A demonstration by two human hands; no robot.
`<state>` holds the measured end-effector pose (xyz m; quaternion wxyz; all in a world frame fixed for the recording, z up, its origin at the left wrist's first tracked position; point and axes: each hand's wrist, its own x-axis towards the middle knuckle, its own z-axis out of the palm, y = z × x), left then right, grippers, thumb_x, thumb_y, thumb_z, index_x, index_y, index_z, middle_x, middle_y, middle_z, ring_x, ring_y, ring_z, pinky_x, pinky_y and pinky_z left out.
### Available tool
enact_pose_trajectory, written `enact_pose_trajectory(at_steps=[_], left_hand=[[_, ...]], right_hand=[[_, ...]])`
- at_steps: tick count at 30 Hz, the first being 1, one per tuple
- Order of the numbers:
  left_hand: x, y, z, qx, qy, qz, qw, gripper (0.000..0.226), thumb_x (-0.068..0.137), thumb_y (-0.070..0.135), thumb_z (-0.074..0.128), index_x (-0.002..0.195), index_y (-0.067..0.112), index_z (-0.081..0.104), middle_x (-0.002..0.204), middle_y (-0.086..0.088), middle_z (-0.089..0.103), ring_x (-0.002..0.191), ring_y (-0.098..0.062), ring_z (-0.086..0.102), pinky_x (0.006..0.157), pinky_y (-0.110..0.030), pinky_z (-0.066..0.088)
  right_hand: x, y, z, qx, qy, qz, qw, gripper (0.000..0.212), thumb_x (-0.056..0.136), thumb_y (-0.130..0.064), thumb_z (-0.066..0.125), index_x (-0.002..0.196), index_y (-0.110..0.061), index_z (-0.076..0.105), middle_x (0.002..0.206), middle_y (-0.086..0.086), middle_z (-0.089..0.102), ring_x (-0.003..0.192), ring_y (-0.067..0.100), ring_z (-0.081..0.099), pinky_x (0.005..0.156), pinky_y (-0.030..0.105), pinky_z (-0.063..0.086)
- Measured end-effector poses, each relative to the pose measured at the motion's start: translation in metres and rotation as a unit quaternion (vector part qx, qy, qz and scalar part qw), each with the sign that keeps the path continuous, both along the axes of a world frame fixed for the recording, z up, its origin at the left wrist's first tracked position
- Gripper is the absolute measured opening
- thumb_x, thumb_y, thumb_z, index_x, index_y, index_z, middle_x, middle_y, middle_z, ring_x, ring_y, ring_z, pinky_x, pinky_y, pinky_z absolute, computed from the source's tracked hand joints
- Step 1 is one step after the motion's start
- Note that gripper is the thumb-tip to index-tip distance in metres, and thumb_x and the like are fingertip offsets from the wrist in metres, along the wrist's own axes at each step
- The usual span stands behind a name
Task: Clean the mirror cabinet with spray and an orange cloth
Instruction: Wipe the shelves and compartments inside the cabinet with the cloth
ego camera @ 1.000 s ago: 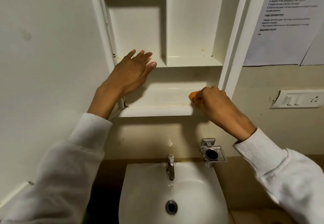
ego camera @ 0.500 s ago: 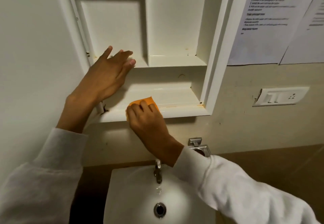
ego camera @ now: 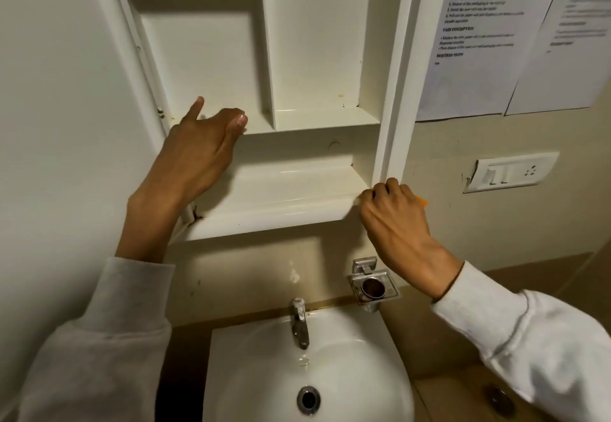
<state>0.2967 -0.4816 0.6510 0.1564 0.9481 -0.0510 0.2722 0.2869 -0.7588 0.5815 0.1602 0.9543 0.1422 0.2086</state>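
The white mirror cabinet [ego camera: 297, 210] hangs open on the wall above the sink, its shelves bare. My left hand [ego camera: 198, 154] rests flat against the front edge of the middle shelf at the left, fingers spread, holding nothing. My right hand [ego camera: 393, 220] is closed around the orange cloth [ego camera: 422, 203] at the right end of the bottom shelf, by the lower corner of the cabinet frame. Only a small orange tip of the cloth shows behind the knuckles. No spray bottle is in view.
The cabinet door [ego camera: 66, 91] stands open at the left. Below are a white sink [ego camera: 363, 372] with a metal tap [ego camera: 300, 325] and a chrome holder [ego camera: 372, 286] on the wall. A switch plate [ego camera: 509, 172] and printed sheets [ego camera: 479, 41] are at the right.
My right hand has swept the cloth along the bottom shelf from its left part to the right end. My left hand stays on the middle shelf, fingers slightly curled now.
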Motion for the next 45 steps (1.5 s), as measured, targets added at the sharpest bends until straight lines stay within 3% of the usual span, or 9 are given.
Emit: enact_pose_trajectory(at_steps=[6, 12, 16, 21, 26, 33, 38, 42, 45], left_hand=[[-0.003, -0.006, 0.005, -0.011, -0.004, -0.012, 1.0, 0.047, 0.11, 0.041, 0.018, 0.131, 0.019, 0.054, 0.121, -0.003, 0.068, 0.141, -0.035, 0.035, 0.111, -0.047, 0.028], [-0.002, -0.003, 0.009, -0.028, 0.032, -0.001, 0.999, 0.046, 0.11, 0.04, 0.019, 0.135, 0.022, 0.053, 0.127, 0.004, 0.067, 0.148, -0.034, 0.025, 0.105, -0.048, 0.033], [-0.001, 0.001, 0.009, -0.011, 0.032, 0.014, 0.999, 0.05, 0.108, 0.045, 0.017, 0.137, 0.024, 0.052, 0.137, 0.003, 0.062, 0.148, -0.035, 0.023, 0.108, -0.055, 0.029], [0.0, -0.004, 0.007, -0.021, 0.015, 0.015, 1.0, 0.052, 0.106, 0.047, 0.017, 0.135, 0.021, 0.053, 0.134, -0.002, 0.064, 0.147, -0.043, 0.021, 0.106, -0.058, 0.032], [0.001, -0.003, 0.006, -0.01, 0.005, 0.029, 1.0, 0.052, 0.107, 0.046, 0.019, 0.136, 0.022, 0.053, 0.137, -0.005, 0.061, 0.147, -0.043, 0.02, 0.106, -0.06, 0.031], [0.005, -0.003, -0.001, 0.001, -0.006, 0.041, 0.999, 0.049, 0.109, 0.045, 0.019, 0.131, 0.022, 0.057, 0.131, -0.013, 0.064, 0.148, -0.041, 0.019, 0.105, -0.06, 0.031], [0.005, -0.001, 0.0, -0.008, 0.01, 0.044, 0.999, 0.051, 0.107, 0.048, 0.018, 0.127, 0.024, 0.058, 0.118, -0.018, 0.068, 0.149, -0.039, 0.019, 0.102, -0.056, 0.034], [0.006, -0.001, 0.002, 0.003, -0.004, 0.044, 0.999, 0.047, 0.108, 0.045, 0.021, 0.125, 0.024, 0.059, 0.125, -0.017, 0.066, 0.147, -0.04, 0.024, 0.098, -0.055, 0.037], [0.007, -0.003, 0.0, 0.006, -0.017, 0.041, 0.999, 0.045, 0.109, 0.041, 0.023, 0.125, 0.021, 0.06, 0.119, -0.022, 0.067, 0.145, -0.042, 0.027, 0.095, -0.056, 0.039]], right_hand=[[-0.009, 0.061, -0.013, 0.125, 0.007, 0.089, 0.988, 0.038, 0.076, 0.009, 0.053, 0.112, -0.003, 0.057, 0.107, 0.016, 0.062, 0.099, 0.032, 0.052, 0.085, 0.039, 0.041], [-0.031, 0.177, -0.032, 0.305, -0.049, 0.316, 0.897, 0.023, 0.07, 0.01, 0.054, 0.089, 0.006, 0.067, 0.08, 0.02, 0.065, 0.067, 0.034, 0.058, 0.066, 0.039, 0.049], [-0.026, 0.199, -0.042, 0.268, 0.034, 0.339, 0.901, 0.026, 0.083, 0.002, 0.052, 0.107, 0.004, 0.061, 0.096, 0.02, 0.065, 0.084, 0.033, 0.054, 0.078, 0.04, 0.042], [-0.021, 0.162, -0.046, 0.154, 0.038, 0.326, 0.932, 0.068, 0.071, -0.01, 0.079, 0.132, -0.009, 0.048, 0.128, 0.009, 0.056, 0.098, 0.027, 0.055, 0.074, 0.033, 0.047], [-0.012, 0.095, -0.03, 0.085, -0.073, 0.218, 0.97, 0.039, 0.088, -0.006, 0.043, 0.12, -0.014, 0.063, 0.11, 0.003, 0.068, 0.094, 0.02, 0.063, 0.071, 0.028, 0.051], [-0.004, -0.006, -0.008, -0.064, -0.036, -0.056, 0.996, 0.022, 0.079, -0.008, 0.064, 0.099, -0.015, 0.073, 0.083, -0.001, 0.07, 0.074, 0.015, 0.065, 0.057, 0.025, 0.047], [0.013, 0.047, 0.037, 0.052, 0.091, 0.024, 0.994, 0.017, 0.097, -0.015, 0.051, 0.101, -0.015, 0.067, 0.102, 0.004, 0.066, 0.099, 0.027, 0.064, 0.065, 0.031, 0.033], [-0.011, 0.086, 0.034, 0.099, -0.024, 0.144, 0.984, 0.021, 0.075, -0.012, 0.069, 0.095, -0.008, 0.065, 0.087, 0.011, 0.069, 0.091, 0.033, 0.061, 0.06, 0.034, 0.029], [0.022, 0.101, 0.026, 0.052, -0.073, 0.202, 0.975, 0.037, 0.087, -0.014, 0.039, 0.118, -0.008, 0.059, 0.115, 0.011, 0.067, 0.108, 0.034, 0.054, 0.079, 0.038, 0.038]])
